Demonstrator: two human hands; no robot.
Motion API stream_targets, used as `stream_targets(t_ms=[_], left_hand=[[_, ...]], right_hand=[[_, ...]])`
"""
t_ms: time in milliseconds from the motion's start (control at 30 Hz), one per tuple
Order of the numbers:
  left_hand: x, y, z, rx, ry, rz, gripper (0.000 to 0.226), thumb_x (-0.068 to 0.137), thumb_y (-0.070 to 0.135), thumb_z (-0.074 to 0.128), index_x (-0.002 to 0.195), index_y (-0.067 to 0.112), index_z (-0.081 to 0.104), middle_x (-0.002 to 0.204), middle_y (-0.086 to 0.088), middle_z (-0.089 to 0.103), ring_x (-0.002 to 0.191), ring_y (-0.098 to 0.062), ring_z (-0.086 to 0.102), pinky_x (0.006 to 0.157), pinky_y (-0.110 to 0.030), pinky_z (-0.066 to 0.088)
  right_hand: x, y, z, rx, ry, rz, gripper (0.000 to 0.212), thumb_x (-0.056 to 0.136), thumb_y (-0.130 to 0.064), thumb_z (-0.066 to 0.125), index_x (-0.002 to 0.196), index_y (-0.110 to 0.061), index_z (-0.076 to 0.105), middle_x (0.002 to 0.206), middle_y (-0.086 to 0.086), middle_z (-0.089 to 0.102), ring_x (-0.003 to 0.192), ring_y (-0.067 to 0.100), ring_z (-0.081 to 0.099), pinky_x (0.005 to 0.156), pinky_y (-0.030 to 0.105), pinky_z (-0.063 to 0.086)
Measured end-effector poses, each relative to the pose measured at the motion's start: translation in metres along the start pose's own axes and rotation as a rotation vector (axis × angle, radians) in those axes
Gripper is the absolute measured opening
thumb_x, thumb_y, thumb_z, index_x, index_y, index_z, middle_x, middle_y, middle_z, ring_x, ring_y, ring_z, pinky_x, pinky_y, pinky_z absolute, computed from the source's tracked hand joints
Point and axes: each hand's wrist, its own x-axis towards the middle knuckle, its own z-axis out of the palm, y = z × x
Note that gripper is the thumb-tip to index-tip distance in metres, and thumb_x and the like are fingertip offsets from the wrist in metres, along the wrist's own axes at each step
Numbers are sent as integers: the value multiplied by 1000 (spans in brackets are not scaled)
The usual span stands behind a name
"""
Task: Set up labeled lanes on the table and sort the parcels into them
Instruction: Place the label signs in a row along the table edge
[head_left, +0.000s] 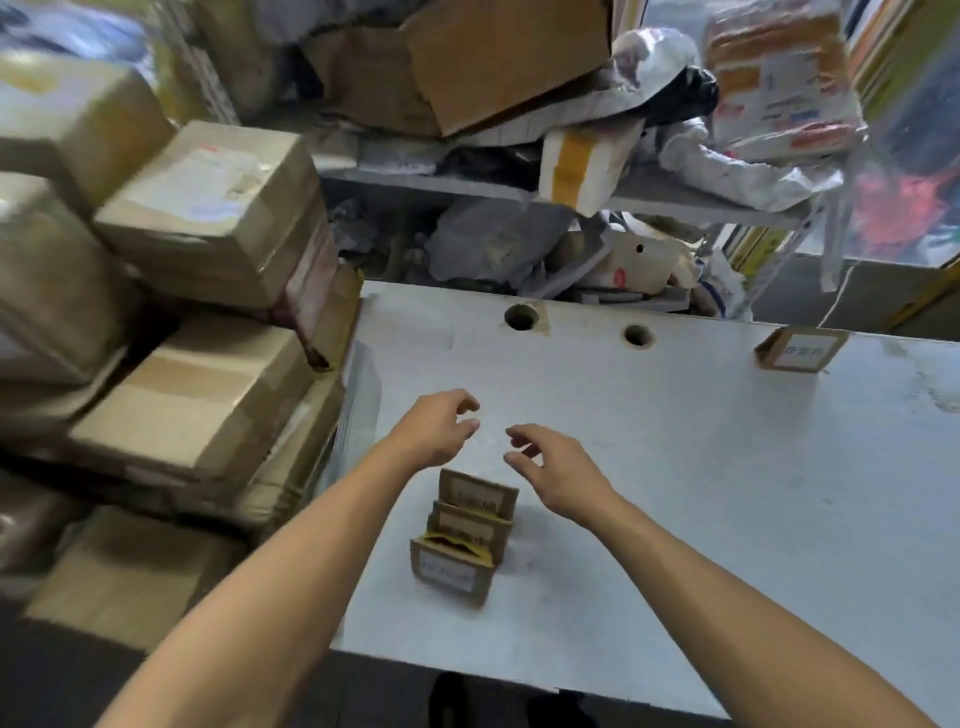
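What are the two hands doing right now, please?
Left hand: open, fingers loosely curled, holding nothing, above the table.
Right hand: open, fingers loosely curled, holding nothing.

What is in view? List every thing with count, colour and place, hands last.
table: one, white, centre and right; two round holes near its far edge.
label cards: three, brown cardboard with white labels, standing in a row close together near the table's near left part.
far card: one, brown with white label, at the table's far right edge.
boxes: a stack, count unclear, brown, taped, left of the table.
shelf: one, grey, behind the table, crowded with bags, cardboard and parcels.
left hand: fingers loosely curled, holding nothing, above the table beyond the cards.
right hand: fingers loosely curled, holding nothing, beside the left.
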Motion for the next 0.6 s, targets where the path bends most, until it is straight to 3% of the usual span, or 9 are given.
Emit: stream_targets(t_ms=[200, 367, 600], left_hand=[[-15, -37, 18, -8, -137, -66, 38, 98, 28, 59, 136, 23, 54, 137, -6, 58, 120, -23, 58, 97, -33, 46], [-14, -48, 27, -74, -193, -64, 35, 97, 27, 61, 132, 22, 57, 130, -3, 62, 105, -14, 57, 88, -26, 46], [0, -35, 28, -169, -121, -61, 47, 95, 30, 64, 139, 21, 49, 127, 0, 62, 111, -17, 59, 86, -25, 45]], right_hand=[[-15, 9, 20, -163, -160, 80, 38, 98, -37, 58, 134, -24, 59, 130, -7, 63, 115, 10, 57, 92, 22, 41], [-14, 18, 22, -187, -74, 95, 23, 100, -26, 54, 115, -22, 71, 114, -6, 72, 104, 13, 62, 81, 22, 42], [0, 28, -20, -34, 68, 122, 21, 101, -24, 54, 113, -21, 70, 108, -8, 71, 95, 8, 58, 78, 18, 41]])
